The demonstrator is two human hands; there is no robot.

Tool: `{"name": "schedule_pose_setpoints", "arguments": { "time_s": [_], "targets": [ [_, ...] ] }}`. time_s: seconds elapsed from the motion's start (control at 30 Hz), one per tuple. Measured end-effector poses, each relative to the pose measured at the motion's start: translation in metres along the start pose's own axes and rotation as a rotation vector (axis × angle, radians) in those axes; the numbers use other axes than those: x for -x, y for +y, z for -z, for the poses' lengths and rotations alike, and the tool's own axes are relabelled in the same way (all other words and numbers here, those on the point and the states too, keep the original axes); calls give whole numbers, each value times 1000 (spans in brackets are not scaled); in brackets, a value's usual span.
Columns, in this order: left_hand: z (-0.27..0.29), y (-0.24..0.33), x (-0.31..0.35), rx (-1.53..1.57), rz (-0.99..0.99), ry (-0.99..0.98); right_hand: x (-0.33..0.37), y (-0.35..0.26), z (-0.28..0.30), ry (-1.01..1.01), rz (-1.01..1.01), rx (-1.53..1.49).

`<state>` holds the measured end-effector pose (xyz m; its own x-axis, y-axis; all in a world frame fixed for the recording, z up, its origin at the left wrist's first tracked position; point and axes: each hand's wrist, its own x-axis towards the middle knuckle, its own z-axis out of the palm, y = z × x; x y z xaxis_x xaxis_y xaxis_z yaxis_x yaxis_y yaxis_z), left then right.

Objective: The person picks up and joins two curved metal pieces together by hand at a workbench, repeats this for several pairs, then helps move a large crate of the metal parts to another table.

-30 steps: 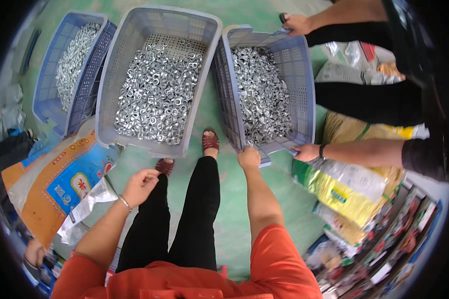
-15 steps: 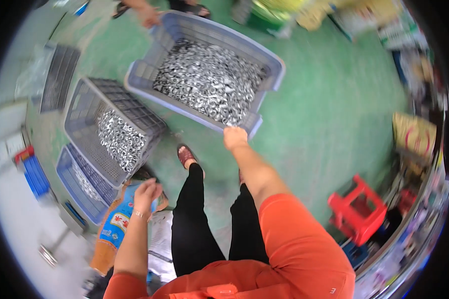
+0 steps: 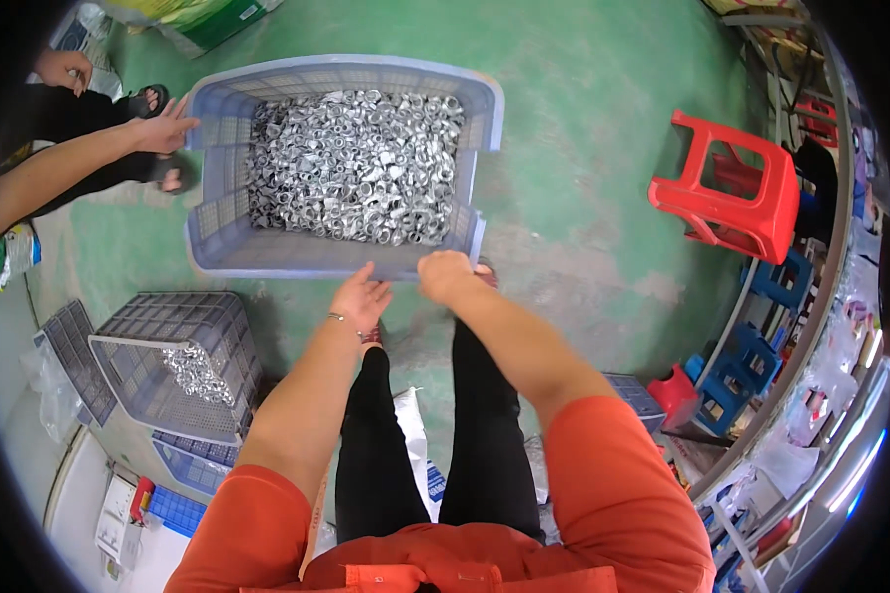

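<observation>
A large grey-blue plastic crate (image 3: 336, 259) is in front of me, its bottom covered by a heap of small shiny metal ring-like pieces (image 3: 356, 168). My right hand (image 3: 447, 275) is closed on the near rim, close to the crate's right corner. Beside it on the left, my left hand (image 3: 363, 298) has its fingers stretched out, the tips at or just under the same rim; whether they touch cannot be made out. At the crate's left end, another person's hand (image 3: 168, 128) rests against the rim.
To the lower left, a dark grey crate (image 3: 173, 321) lies tipped with similar pieces inside, above a blue crate (image 3: 193, 465). A red stool (image 3: 727, 183) stands on the green floor (image 3: 583, 198) at right, before shelving (image 3: 811, 346). A green-yellow sack (image 3: 218, 25) lies far left.
My view has swung right. The filled crate now lies straighter before me, and my left hand has come from beside the dark crate to the filled crate's near rim. My right hand keeps its hold.
</observation>
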<state>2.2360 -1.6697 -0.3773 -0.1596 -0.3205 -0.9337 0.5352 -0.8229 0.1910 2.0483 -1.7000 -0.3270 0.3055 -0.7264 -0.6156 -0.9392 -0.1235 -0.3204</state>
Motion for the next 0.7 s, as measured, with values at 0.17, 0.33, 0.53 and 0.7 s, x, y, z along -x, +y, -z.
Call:
{"name": "schedule_pose_setpoints", "arguments": {
  "time_s": [0.17,0.33,0.53,0.7],
  "targets": [
    [-80,-56,17,96,-93,316,-8,91,91,1282,-231,-250],
    [-107,-118,-18,435,110,314,-60,156,128,482,-278,-678],
    [-85,-111,-55,692,-64,405,-77,154,134,436,-327,-542],
    [-99,-110,-52,779,-112,486,-87,161,128,343,-237,-671]
  ]
}}
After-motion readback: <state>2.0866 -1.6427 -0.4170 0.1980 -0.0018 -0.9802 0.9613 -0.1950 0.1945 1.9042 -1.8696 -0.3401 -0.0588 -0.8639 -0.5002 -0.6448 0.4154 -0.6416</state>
